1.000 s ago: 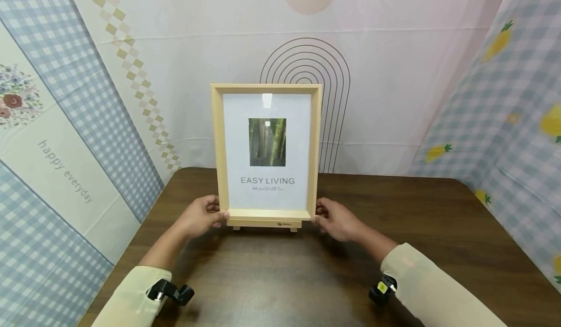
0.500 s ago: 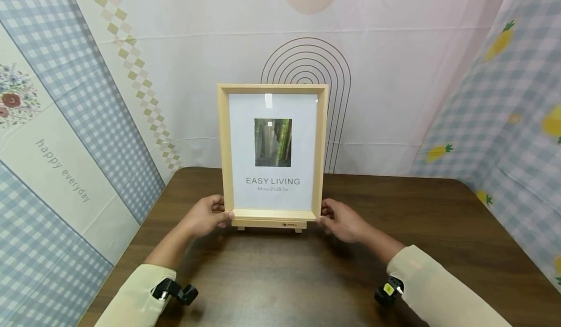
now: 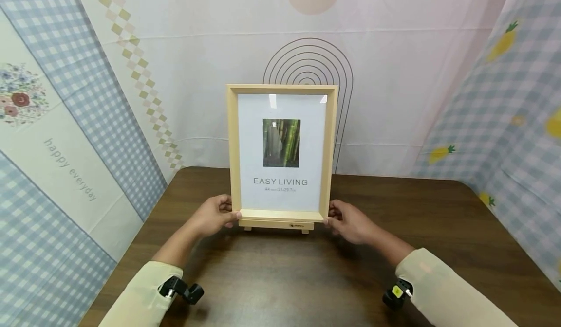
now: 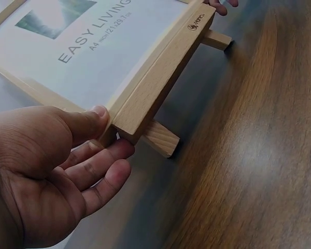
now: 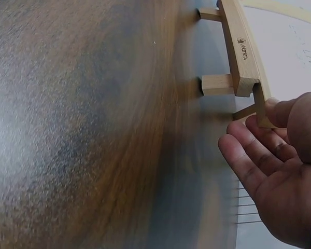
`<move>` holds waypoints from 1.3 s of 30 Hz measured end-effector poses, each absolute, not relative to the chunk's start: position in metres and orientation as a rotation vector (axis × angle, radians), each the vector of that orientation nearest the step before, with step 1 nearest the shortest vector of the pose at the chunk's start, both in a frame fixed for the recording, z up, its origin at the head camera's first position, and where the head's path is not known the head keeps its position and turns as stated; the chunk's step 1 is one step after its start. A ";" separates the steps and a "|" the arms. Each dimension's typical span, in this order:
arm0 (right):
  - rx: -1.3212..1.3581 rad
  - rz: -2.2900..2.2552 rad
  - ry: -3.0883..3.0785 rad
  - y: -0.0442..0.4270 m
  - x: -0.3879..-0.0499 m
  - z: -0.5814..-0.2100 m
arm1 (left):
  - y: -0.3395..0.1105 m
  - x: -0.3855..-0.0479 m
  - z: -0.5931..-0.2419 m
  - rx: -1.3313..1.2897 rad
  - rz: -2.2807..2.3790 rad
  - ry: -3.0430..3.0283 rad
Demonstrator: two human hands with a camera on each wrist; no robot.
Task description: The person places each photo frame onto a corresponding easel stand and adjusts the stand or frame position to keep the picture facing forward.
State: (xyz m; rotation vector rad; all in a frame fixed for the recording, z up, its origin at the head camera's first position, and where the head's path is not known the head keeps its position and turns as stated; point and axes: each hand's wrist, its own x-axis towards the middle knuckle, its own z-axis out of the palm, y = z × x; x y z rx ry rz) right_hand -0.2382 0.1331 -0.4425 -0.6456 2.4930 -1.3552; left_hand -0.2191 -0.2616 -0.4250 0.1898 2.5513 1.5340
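Observation:
A pale wooden picture frame (image 3: 234, 147) with a small bamboo picture and the words EASY LIVING stands upright on the ledge of a small wooden easel (image 3: 276, 224). My left hand (image 3: 215, 215) pinches the frame's lower left corner, thumb on the front. At the opposite lower corner, my right hand (image 3: 350, 221) pinches the frame between thumb and fingers. The left wrist view shows the left thumb (image 4: 96, 122) on the corner and fingertips curled by the end of the ledge. Two front feet of the easel (image 5: 217, 84) stick out below the ledge. Most of the easel hides behind the frame.
Everything stands on a dark brown wooden table (image 3: 280, 278). A white cloth (image 3: 197, 74) with printed arches hangs behind it, and checked cloths (image 3: 526, 98) hang at both sides. Both sleeves carry black wrist mounts (image 3: 180, 289).
The frame and easel have shifted to the right along the table. Both hands have moved with them, keeping hold of the lower corners. The head view has also shifted slightly.

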 end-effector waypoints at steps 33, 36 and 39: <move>-0.608 -1.360 2.485 0.165 -0.232 -0.441 | -0.230 -0.223 -0.428 0.212 1.559 2.537; -0.602 -1.340 2.501 0.168 -0.232 -0.441 | -0.228 -0.223 -0.429 0.218 1.557 2.538; -0.605 -1.330 2.508 0.170 -0.231 -0.441 | -0.226 -0.224 -0.430 0.236 1.561 2.532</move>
